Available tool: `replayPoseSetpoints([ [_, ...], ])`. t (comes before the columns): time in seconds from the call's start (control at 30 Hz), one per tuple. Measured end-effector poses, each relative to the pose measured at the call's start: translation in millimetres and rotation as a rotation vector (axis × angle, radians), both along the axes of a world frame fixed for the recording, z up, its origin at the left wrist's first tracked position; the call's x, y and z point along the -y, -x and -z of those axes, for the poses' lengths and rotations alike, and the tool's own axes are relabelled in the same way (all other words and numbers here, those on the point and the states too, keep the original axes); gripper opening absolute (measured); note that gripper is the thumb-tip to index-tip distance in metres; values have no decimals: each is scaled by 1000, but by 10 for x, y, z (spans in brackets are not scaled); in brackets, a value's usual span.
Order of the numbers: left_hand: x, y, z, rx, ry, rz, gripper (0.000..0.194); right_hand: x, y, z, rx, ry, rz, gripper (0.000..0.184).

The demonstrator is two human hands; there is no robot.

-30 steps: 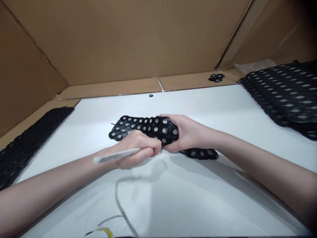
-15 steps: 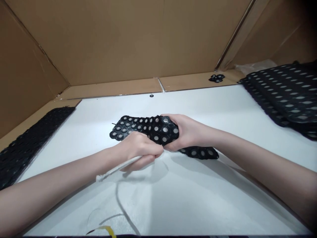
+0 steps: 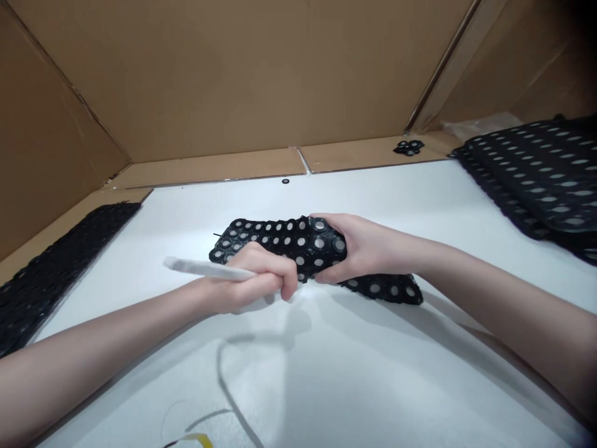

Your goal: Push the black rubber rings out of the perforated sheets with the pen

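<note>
A black sheet dotted with pale round discs (image 3: 301, 261) bends over the middle of the white table. My right hand (image 3: 359, 246) grips its right part, thumb in front and fingers behind, while a flap of the sheet sticks out below the wrist. My left hand (image 3: 256, 277) is closed around a slim white pen-like tool (image 3: 203, 267), whose rear end points left. Its working tip is hidden by the fingers, close to the sheet's front edge. I cannot tell whether the tip touches the sheet.
On the right lies a stack of black dotted sheets (image 3: 536, 180); another black sheet (image 3: 60, 267) lies at the left. A small black ring (image 3: 285, 181) and a small dotted piece (image 3: 408, 147) sit toward the back. Cardboard walls (image 3: 261, 74) enclose the white table (image 3: 373, 373). A yellow strip (image 3: 200, 439) is at the front edge.
The white tool has swung from slanting down-left to pointing left and slightly upward as my left hand turned. My right hand and the sheet have shifted slightly right.
</note>
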State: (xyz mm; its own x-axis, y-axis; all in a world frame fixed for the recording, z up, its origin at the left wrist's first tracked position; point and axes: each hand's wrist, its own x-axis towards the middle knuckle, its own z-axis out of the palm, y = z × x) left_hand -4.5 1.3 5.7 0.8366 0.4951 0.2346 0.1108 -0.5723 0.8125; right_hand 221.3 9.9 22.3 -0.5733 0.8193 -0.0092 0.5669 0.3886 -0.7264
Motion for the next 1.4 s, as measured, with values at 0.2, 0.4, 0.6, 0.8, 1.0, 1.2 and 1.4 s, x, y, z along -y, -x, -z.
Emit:
replayPoseSetpoints([
  [0.2, -30, 12, 39, 175, 285, -291, 22, -119, -213, -32, 176, -74, 22, 71],
  [0.4, -66, -33, 27, 33, 439, -224, 22, -228, -371, -40, 272, -92, 12, 48],
  [0.6, -36, -50, -128, -49, 477, -169, 22, -216, -139, 156, 108, -187, 145, 24],
  [0.8, -96, -43, -291, -32, 322, -201, 24, -224, 20, 284, -5, -418, 51, 7],
  [1.0, -286, -8, -22, 21, 76, -366, 18, -215, 61, 310, -36, -408, 35, 10],
  [1.2, -297, -23, -3, -127, 30, -320, 30, -219, 56, 327, -43, -415, 65, 12],
  [1.4, -307, -23, -14, -163, -33, -325, 35, -219, 43, 329, -81, -384, 61, 13],
])
